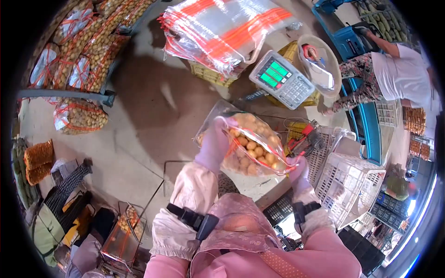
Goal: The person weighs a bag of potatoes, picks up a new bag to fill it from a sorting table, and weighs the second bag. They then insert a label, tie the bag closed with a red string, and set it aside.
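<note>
A clear plastic bag with red edging (248, 162) is full of round yellow-brown produce that looks like potatoes (255, 149). Its mouth is spread apart between my hands. My gloved left hand (221, 134) is closed on the rim at the bag's left side. At the right side, my gloved right hand (298, 167) pinches the red edge of the rim. Just above the bag, to the right, stands a digital scale (282, 79) with lit green displays. A stack of flat clear bags with red stripes (232, 28) lies beyond the bag, on a yellow crate (208, 75).
Filled bags (83, 116) are at the left. White crates (345, 185) stand to the right, beside a red tool (308, 134). A round tub (320, 65) sits behind the scale. Another person (398, 69) is at the upper right. A metal-framed box (121, 241) is lower left.
</note>
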The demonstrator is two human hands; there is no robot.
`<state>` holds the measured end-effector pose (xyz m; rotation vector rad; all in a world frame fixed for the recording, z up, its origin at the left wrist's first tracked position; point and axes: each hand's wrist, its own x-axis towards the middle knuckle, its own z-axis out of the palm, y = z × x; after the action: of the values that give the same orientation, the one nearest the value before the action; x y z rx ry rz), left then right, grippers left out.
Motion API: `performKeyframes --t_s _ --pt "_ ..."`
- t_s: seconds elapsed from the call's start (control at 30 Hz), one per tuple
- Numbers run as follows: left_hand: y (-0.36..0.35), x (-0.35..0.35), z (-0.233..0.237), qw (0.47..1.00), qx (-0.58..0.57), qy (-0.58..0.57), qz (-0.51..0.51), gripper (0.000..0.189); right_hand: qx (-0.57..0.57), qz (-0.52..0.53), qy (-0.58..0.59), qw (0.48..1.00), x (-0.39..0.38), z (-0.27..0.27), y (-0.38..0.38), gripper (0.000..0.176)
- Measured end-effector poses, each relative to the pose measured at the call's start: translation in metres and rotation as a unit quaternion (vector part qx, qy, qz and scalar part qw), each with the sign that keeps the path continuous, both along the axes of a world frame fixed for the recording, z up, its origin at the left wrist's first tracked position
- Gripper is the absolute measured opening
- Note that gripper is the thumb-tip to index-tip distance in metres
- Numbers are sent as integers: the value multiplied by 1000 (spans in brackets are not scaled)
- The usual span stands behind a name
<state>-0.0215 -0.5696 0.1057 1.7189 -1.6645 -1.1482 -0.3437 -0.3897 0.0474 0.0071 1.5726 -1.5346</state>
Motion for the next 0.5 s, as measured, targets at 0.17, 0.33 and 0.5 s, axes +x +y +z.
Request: performKeyframes --t_s 0.17,0.33,0.5 --pt "-3 -16 -26 828 240 485 147 26 76 72 58 993 -20 -17 -54 23" --pt "8 20 -59 910 107 401 -2 29 152 153 100 971 -25 -17 -51 30" --pt "70 98 -26 832 233 482 143 41 32 117 69 990 -33 4 -58 13"
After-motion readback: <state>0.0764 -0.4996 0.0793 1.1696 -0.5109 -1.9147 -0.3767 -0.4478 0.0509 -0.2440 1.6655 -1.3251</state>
